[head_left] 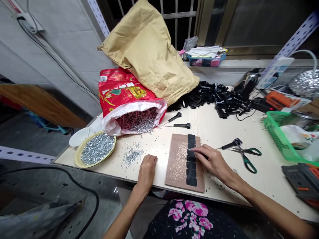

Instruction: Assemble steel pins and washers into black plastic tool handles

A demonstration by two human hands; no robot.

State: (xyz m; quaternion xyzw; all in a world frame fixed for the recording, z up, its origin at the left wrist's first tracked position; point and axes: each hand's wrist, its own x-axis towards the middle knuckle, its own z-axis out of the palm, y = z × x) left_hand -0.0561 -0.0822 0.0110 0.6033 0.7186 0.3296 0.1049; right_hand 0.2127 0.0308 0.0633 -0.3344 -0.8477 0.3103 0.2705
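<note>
My right hand is closed around a thin pointed tool with a dark handle. The tool's tip is over a column of black rounded-square pads on a brown board. Pale specks are scattered on the board left of the pads. My left hand rests on the table's front edge, left of the board, with its fingers curled in. Whatever is inside them, if anything, is hidden. Beside it lies a loose scatter of small silvery metal pieces.
A yellow bowl holds more metal pieces. Behind are a red bag of thin rods, a brown paper sack and a pile of black parts. Scissors, black-handled picks and a green basket lie around the board.
</note>
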